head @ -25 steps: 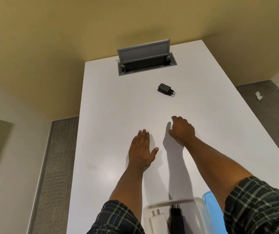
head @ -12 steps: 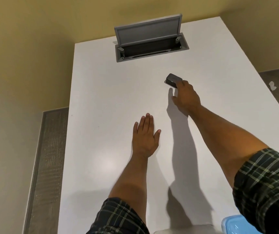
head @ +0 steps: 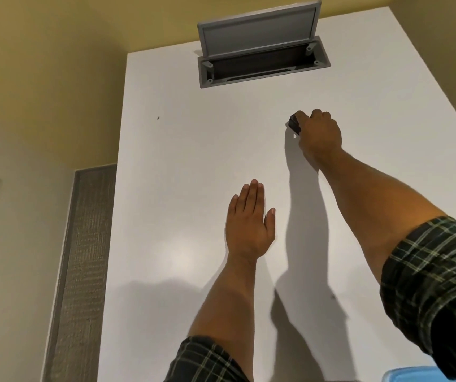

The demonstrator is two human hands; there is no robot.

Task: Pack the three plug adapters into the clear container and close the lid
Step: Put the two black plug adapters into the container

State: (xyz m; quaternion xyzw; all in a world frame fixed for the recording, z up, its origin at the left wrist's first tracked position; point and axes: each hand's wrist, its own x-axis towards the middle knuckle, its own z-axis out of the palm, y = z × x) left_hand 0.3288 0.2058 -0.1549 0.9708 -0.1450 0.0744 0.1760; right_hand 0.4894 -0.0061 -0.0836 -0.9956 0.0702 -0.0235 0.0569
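Adapter (head: 294, 124): black, on the white table (head: 182, 161), on the near side of the hatch (head: 262, 64) and toward its right end; only its left end shows, the rest covered by the right hand (head: 319, 136); whether it is off the surface cannot be told. Right hand: fingers curled over the adapter and closed on it, knuckles up, forearm stretched out from the near right. Left hand (head: 250, 224): flat on the table, palm down, fingers straight and together, thumb out to the right, holding nothing; it lies well nearer than the hatch, and nearer and to the left of the adapter. Hatch: grey, set into the far end of the table, its flap raised (dark recess beneath). Lid (head: 406, 375): a blue corner at the near right edge of view, far from the hatch. Both sleeves (head: 436, 285) dark plaid, ending at the elbow.
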